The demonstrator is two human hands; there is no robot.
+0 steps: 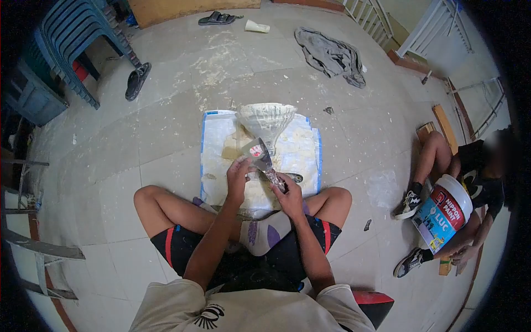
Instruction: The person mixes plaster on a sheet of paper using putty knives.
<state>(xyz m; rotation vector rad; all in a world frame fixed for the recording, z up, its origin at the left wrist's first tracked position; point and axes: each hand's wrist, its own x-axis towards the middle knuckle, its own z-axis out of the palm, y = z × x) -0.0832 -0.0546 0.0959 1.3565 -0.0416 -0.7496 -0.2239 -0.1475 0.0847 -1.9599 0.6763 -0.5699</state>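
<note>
My right hand (287,193) is wrapped round the handle of a putty knife (263,159), whose wide blade points up and to the left. Close to the blade's left edge is my left hand (239,170), its fingers bent; whether they pinch anything is too small to tell. Just beyond the blade stands a translucent container (268,123) smeared with pale putty. Under it lies a white sheet (215,130) with blue edges, stained with putty. A second tool (296,178) lies partly hidden behind my right hand.
Stacked blue chairs (77,33) stand at the upper left near a black sandal (137,81). A grey cloth (332,55) and a white cup (257,26) lie on the floor. At the right, another person sits beside a paint bucket (442,213).
</note>
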